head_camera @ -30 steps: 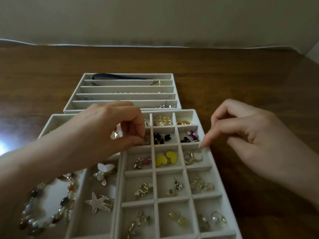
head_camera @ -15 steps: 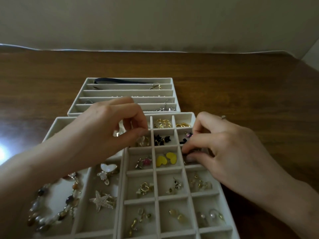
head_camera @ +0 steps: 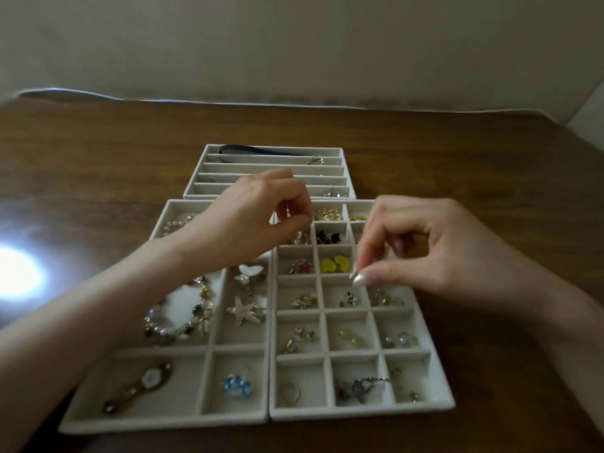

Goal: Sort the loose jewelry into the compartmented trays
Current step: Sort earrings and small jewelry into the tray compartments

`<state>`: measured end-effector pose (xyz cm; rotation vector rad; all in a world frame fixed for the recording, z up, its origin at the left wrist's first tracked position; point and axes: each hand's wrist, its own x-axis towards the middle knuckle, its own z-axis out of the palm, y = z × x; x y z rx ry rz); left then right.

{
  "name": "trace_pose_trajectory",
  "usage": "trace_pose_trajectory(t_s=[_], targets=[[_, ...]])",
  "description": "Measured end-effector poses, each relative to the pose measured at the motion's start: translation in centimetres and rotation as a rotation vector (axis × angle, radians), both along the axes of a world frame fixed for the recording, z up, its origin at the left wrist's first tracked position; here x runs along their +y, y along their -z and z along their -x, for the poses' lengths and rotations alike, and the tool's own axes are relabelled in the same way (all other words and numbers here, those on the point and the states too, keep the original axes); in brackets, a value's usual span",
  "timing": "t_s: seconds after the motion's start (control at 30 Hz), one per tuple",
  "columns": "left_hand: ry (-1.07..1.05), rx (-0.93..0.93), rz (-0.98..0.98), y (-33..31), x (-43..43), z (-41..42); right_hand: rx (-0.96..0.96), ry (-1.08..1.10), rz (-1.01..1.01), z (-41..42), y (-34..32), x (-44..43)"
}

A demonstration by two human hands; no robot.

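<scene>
Three beige felt trays lie on the wooden table. The small-grid tray [head_camera: 359,410] holds earrings in most cells, among them yellow hearts [head_camera: 335,264] and a pink star [head_camera: 302,266]. My right hand [head_camera: 434,253] hovers over its right column and pinches a tiny pale piece [head_camera: 354,275] between thumb and forefinger. My left hand [head_camera: 255,220] hangs above the tray's top-left corner, fingers curled, pinching a small silvery piece [head_camera: 287,209]. Both hands cover the cells beneath them.
The left tray [head_camera: 163,424] has bigger cells holding a bead bracelet [head_camera: 176,322], a starfish brooch [head_camera: 243,310], a watch [head_camera: 140,387] and a blue flower ring [head_camera: 237,385]. The far tray [head_camera: 268,168] has long slots with chains. A bright glare [head_camera: 16,273] lies on the table at left.
My right hand reached into the grid tray's right column, then rose with a tiny piece pinched. My left hand kept its pinch and lifted slightly. The view widened toward the trays' front.
</scene>
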<state>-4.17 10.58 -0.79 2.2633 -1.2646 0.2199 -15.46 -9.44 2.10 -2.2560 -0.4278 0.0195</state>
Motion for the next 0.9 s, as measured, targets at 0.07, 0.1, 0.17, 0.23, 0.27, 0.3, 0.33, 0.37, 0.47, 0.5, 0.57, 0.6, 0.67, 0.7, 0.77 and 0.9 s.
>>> trace_pose_trajectory(t_s=[0.07, 0.1, 0.17, 0.23, 0.27, 0.3, 0.33, 0.37, 0.47, 0.5, 0.57, 0.6, 0.67, 0.7, 0.77, 0.9], targets=[[-0.008, -0.019, -0.009, 0.1, -0.1, -0.1, 0.055, -0.173, 0.006, 1.0, -0.3, 1.8], [-0.013, -0.023, -0.008, 0.2, -0.1, -0.2, 0.093, -0.234, 0.008, 1.4, -0.3, 2.7], [-0.023, -0.026, -0.006, 0.4, -0.1, -0.3, 0.157, -0.310, 0.032, 1.8, 0.1, 4.1], [-0.026, -0.032, -0.009, 0.6, -0.1, -0.4, 0.163, -0.352, 0.113, 1.8, 0.4, 4.8], [-0.026, -0.034, -0.011, 0.6, -0.1, -0.5, 0.156, -0.358, 0.150, 1.8, 0.5, 5.0], [-0.028, -0.036, -0.012, 0.7, -0.1, -0.6, 0.155, -0.348, 0.166, 1.7, 0.5, 4.9], [-0.031, -0.038, -0.010, 0.7, 0.0, -0.6, 0.162, -0.327, 0.153, 1.5, 0.3, 4.7], [-0.033, -0.038, -0.005, 0.8, 0.0, -0.7, 0.167, -0.297, 0.119, 1.3, 0.1, 4.5], [-0.024, -0.041, -0.007, 0.9, 0.0, -0.8, 0.113, -0.172, 0.025, 0.3, -0.7, 3.5], [-0.016, -0.045, -0.014, 0.9, 0.0, -0.7, 0.094, -0.135, -0.006, -0.2, -0.9, 3.1], [-0.007, -0.050, -0.027, 0.8, 0.0, -0.7, 0.079, -0.073, -0.075, -1.2, -0.9, 2.4], [-0.011, -0.049, -0.031, 0.8, 0.0, -0.7, 0.072, -0.034, -0.100, -1.8, -0.8, 1.9], [-0.018, -0.046, -0.029, 0.7, 0.1, -0.9, 0.030, 0.071, -0.131, -2.8, 0.0, 1.0], [-0.019, -0.043, -0.023, 0.7, 0.1, -0.9, -0.010, 0.127, -0.133, -3.2, 0.5, 0.5], [-0.020, -0.041, -0.011, 0.8, 0.2, -1.0, -0.079, 0.218, -0.103, -3.7, 1.4, -0.3], [-0.026, -0.032, -0.006, 1.0, 0.1, -1.1, -0.145, 0.312, -0.060, -4.0, 2.6, -1.2]])
